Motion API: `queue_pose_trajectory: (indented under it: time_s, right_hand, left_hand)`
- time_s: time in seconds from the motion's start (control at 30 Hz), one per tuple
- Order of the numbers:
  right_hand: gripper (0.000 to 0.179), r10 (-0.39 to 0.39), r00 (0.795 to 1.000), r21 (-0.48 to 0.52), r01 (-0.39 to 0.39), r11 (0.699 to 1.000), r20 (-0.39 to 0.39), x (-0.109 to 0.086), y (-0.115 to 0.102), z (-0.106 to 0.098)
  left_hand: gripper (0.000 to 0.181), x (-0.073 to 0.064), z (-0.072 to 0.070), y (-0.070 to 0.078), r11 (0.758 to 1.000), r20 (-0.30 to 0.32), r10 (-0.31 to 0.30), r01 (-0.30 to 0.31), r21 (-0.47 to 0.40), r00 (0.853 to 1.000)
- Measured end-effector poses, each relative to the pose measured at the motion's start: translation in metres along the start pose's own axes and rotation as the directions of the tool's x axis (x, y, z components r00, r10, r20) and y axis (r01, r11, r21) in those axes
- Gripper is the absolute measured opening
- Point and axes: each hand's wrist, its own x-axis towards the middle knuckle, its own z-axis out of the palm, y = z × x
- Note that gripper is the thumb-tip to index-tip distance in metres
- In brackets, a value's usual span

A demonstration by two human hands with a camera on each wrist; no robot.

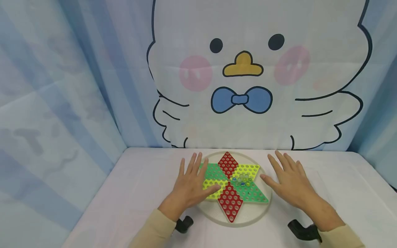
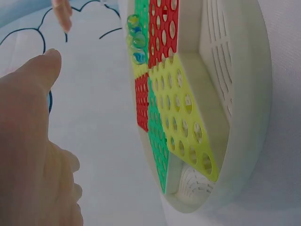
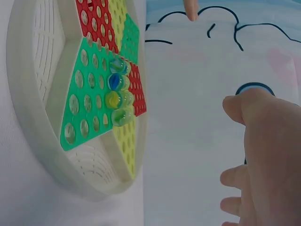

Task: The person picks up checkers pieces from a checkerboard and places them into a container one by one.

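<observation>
A round white Chinese checkers board (image 1: pixel 214 210) lies on the table, its star made of red, green and yellow perforated sections. Glass marbles (image 1: pixel 243 179) sit clustered on the board's right half, over the yellow and green sections; they also show in the right wrist view as clear marbles (image 3: pixel 118 99) with coloured swirls. My left hand (image 1: pixel 193 184) is spread over the board's left side, its thumb overlapping the yellow section. To the right of the board, my right hand (image 1: pixel 289 182) hovers with fingers spread and the thumb toward the marbles. Neither hand holds anything.
The board stands on a white-covered table (image 1: pixel 130 186). Behind it hangs a curtain (image 1: pixel 242 131) printed with a cartoon bird, and more blue and white cloth (image 1: pixel 56 120) drapes the left side. Black wrist-worn pieces (image 1: pixel 304 231) jut from beneath both forearms.
</observation>
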Motion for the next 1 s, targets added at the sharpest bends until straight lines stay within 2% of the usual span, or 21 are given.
queue_pose_trajectory:
  time_s: [0.23, 0.5, 0.73, 1.0]
  right_hand:
    - [0.081, -0.016, 1.000, 0.097, 0.017, 0.995, -0.014, 0.000, -0.007, 0.008]
    - [0.063, -0.025, 0.992, 0.249, 0.057, 0.967, -0.128, -0.002, -0.020, 0.026]
    - [0.038, -0.003, 0.965, 0.369, 0.103, 0.924, -0.261, -0.002, -0.025, 0.041]
    - [0.027, 0.035, 0.933, 0.431, 0.132, 0.892, -0.357, -0.002, -0.025, 0.048]
  left_hand:
    - [0.094, 0.000, 0.005, 0.002, 0.999, 0.012, 0.009, -0.008, -0.042, 1.000]
    - [0.092, -0.003, 0.016, 0.002, 0.987, 0.024, 0.006, -0.002, -0.158, 1.000]
    - [0.091, -0.004, 0.029, 0.002, 0.971, 0.005, -0.006, 0.007, -0.240, 1.000]
    - [0.092, -0.005, 0.046, 0.006, 0.939, 0.005, -0.027, 0.027, -0.342, 1.000]
